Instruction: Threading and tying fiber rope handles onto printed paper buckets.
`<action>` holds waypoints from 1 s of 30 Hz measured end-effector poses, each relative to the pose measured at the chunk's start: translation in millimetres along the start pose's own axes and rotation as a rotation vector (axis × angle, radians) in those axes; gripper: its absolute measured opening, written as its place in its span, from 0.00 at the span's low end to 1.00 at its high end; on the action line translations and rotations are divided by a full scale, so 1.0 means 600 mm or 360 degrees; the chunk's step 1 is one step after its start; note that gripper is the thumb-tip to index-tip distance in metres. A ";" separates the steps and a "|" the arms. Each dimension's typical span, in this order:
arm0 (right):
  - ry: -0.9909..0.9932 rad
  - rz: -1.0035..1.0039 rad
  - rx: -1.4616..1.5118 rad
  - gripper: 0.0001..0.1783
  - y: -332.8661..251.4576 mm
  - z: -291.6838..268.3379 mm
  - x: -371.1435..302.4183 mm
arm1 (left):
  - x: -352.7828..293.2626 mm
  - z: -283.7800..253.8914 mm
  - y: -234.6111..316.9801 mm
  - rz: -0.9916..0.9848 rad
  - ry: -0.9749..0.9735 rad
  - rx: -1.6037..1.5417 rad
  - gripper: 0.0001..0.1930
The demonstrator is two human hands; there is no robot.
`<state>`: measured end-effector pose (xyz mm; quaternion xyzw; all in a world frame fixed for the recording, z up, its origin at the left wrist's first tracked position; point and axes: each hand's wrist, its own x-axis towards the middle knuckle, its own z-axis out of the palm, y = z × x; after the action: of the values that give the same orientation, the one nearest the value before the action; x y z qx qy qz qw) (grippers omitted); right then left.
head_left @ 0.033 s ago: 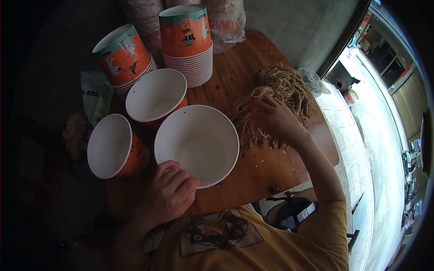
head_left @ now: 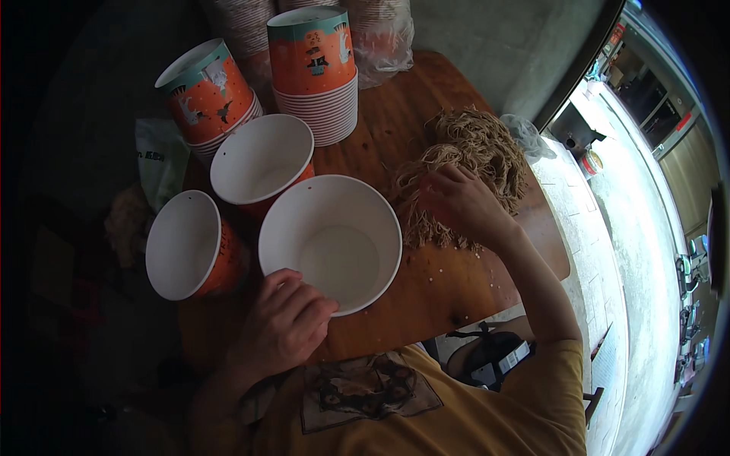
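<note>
A large paper bucket (head_left: 334, 209), white inside, stands tilted toward me at the near side of the table. My left hand (head_left: 289, 323) is closed on its near rim, thumb and fingers pinching the edge. To the right lies a tangled heap of tan cords (head_left: 483, 144). My right hand (head_left: 462, 201) rests at the heap's near side with bent fingers closed among the cords; the fingertips are partly hidden. Two more open buckets stand beside the first, one behind it (head_left: 266, 156) and one to its left (head_left: 181, 245). Both show orange outer walls.
Upside-down stacks of orange and teal buckets, one upright (head_left: 312, 57) and one leaning (head_left: 205, 91), stand at the back. Plastic-wrapped stacks (head_left: 384, 38) are behind them against the wall. Small pale bits dot the wooden table (head_left: 433, 296). A crumpled clear bag (head_left: 526, 137) is at the right edge.
</note>
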<state>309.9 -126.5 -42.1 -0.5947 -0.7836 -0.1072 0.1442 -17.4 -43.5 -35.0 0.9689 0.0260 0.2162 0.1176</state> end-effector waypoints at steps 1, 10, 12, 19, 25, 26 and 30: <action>0.0040 -0.0108 -0.0070 0.10 -0.003 0.005 -0.006 | 0.000 0.001 -0.001 0.0000 -0.0008 -0.0002 0.16; 0.0164 0.0001 0.0330 0.10 -0.026 0.047 -0.029 | 0.002 -0.037 -0.025 -0.0128 -0.0119 0.0116 0.26; 0.0077 0.0060 0.0432 0.10 -0.047 0.048 -0.029 | -0.004 -0.038 -0.035 -0.0163 -0.0107 0.0131 0.23; 0.0158 0.0453 0.0528 0.07 -0.126 0.033 -0.045 | 0.009 -0.038 -0.046 0.0001 -0.0129 0.0018 0.13; 0.0244 0.0634 0.1378 0.02 -0.239 -0.019 -0.070 | 0.040 -0.044 -0.039 0.0031 -0.0012 -0.0224 0.13; 0.0253 0.0648 0.1370 0.02 -0.248 -0.019 -0.069 | 0.042 -0.046 -0.039 -0.0011 -0.0027 -0.0250 0.14; 0.0467 0.0681 0.1538 0.03 -0.266 -0.001 -0.065 | 0.054 -0.049 -0.031 -0.0084 -0.0082 -0.0289 0.20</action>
<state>166.2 -204.9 -54.7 -0.5858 -0.5768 0.2148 0.5272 -0.8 -16.0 -0.2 0.9585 0.0290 0.1896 0.2111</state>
